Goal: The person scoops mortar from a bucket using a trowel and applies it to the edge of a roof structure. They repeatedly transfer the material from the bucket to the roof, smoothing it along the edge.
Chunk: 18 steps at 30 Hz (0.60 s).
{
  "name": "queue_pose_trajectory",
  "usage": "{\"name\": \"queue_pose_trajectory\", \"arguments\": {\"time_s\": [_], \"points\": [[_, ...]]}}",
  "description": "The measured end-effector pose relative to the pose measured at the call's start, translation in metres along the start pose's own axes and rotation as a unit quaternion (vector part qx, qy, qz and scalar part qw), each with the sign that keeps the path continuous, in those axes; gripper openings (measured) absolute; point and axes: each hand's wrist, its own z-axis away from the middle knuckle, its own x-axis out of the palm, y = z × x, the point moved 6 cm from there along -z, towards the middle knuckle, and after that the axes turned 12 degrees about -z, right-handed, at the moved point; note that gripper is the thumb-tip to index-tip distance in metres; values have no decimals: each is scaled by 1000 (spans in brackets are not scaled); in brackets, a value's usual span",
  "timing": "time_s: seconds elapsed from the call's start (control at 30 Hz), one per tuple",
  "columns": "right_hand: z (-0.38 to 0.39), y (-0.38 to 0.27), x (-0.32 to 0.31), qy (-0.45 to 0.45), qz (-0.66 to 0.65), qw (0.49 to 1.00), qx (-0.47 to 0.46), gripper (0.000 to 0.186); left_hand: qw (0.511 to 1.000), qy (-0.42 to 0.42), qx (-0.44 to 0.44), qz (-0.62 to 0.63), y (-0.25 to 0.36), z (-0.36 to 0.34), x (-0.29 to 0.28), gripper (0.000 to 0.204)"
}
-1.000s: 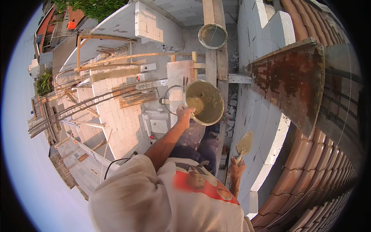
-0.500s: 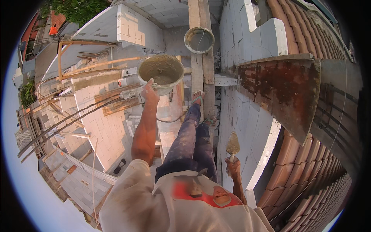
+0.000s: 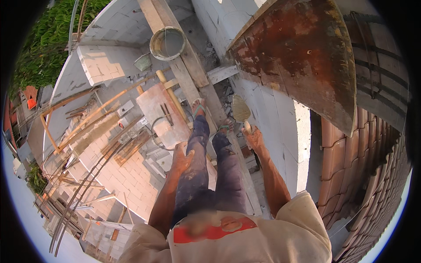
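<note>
My right hand (image 3: 253, 138) is closed around the handle of a pointed trowel (image 3: 240, 109); grey mortar coats its blade. Beside my left knee, my left hand (image 3: 181, 158) is open and empty, thumb apart from the fingers. Ahead of my feet, a round bucket (image 3: 168, 43) with grey, watery-looking contents stands on the planks (image 3: 191, 72). Farther down to its left is a smaller-looking grey bucket (image 3: 142, 62); whether it rests on something or is in the air, I cannot tell.
My sandalled feet (image 3: 198, 106) are on narrow planks high above a rubble-strewn floor. White block walls (image 3: 280, 118) flank them. A large stained board (image 3: 298, 48) juts in at right above roof tiles (image 3: 340, 162). Poles and bent steel bars (image 3: 94, 173) cross at left.
The mortar-filled bucket has left my left hand, which has drawn back towards my knee. My right hand has raised the trowel forward. The view has turned and shifted.
</note>
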Motion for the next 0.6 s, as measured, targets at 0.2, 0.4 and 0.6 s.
{"name": "queue_pose_trajectory", "arguments": {"time_s": [0.2, 0.4, 0.6], "points": [[-91, 12, 12, 19, 158, 987, -29, 64, 961, 10, 52, -271, 83, -27, 28, 65], [-221, 57, 42, -8, 155, 985, -73, 60, 981, -25, 56, -183, 70, -148, 22, 43], [-325, 80, 87, -50, 188, 974, -114, 53, 967, -45, 130, -213, 92, -208, 19, 38]]}}
